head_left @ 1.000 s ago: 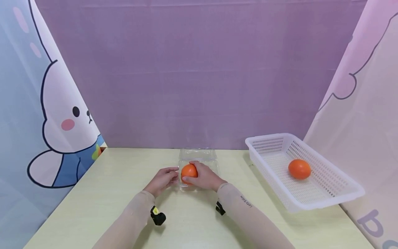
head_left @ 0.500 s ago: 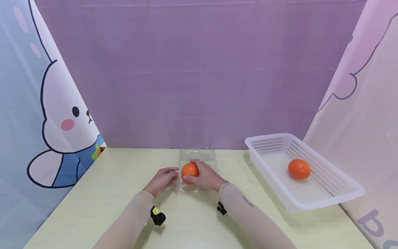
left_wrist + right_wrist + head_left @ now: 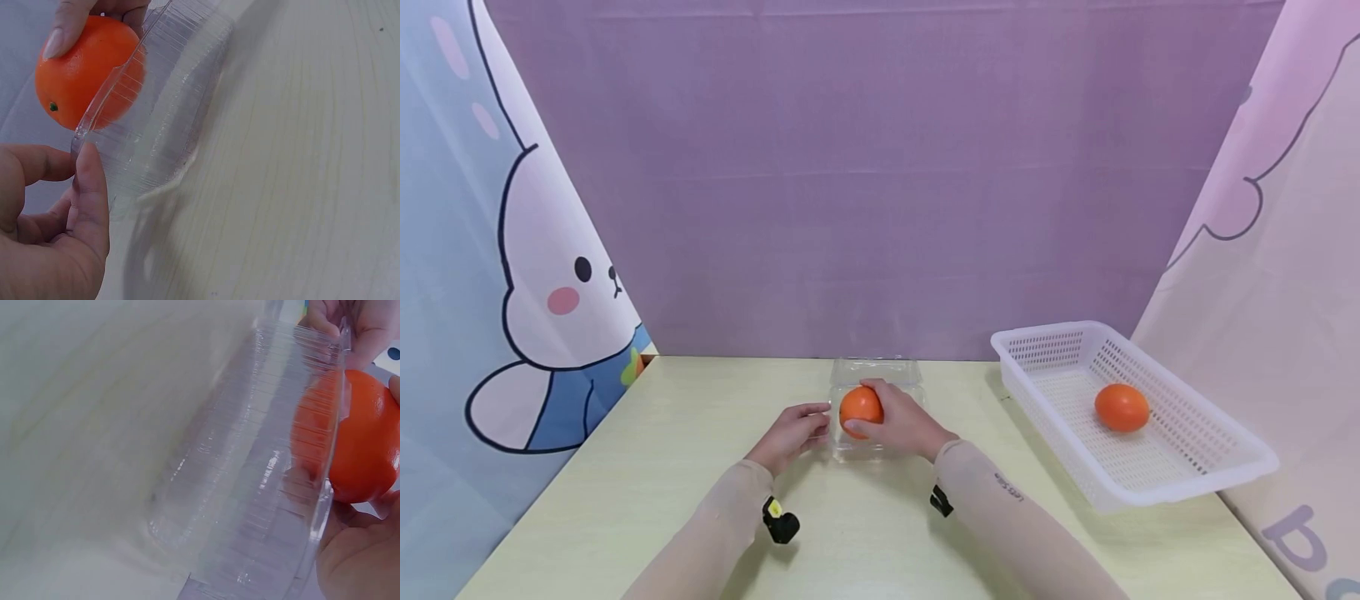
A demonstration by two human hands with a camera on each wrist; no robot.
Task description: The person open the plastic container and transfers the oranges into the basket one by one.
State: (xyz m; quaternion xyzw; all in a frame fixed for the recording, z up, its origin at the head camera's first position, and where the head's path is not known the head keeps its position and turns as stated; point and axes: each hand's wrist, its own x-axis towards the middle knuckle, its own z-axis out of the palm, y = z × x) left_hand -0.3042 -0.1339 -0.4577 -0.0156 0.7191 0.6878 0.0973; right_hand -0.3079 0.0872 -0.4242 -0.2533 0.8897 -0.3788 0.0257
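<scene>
My right hand point(image 3: 902, 421) grips a smooth orange point(image 3: 861, 411) with a small green stem spot, thumb on the near side and fingers over the far side. The orange is at the rim of a clear plastic clamshell box point(image 3: 877, 372); in the left wrist view its lower part shows through the box wall point(image 3: 162, 119). Whether it touches the bottom, I cannot tell. At the box's left side my left hand point(image 3: 792, 433) pinches the rim between thumb and finger, clearest in the left wrist view. The hinged lid lies back, away from me.
To the right stands a white perforated plastic basket point(image 3: 1045, 408) holding another orange point(image 3: 1122, 407). Box and basket are on a pale wooden table point(image 3: 700, 417). A purple cloth point(image 3: 880, 183) hangs behind the table, with printed cloths at both sides.
My right hand and the orange have shifted slightly up and to the right in the head view. The left hand, box and basket have stayed in place.
</scene>
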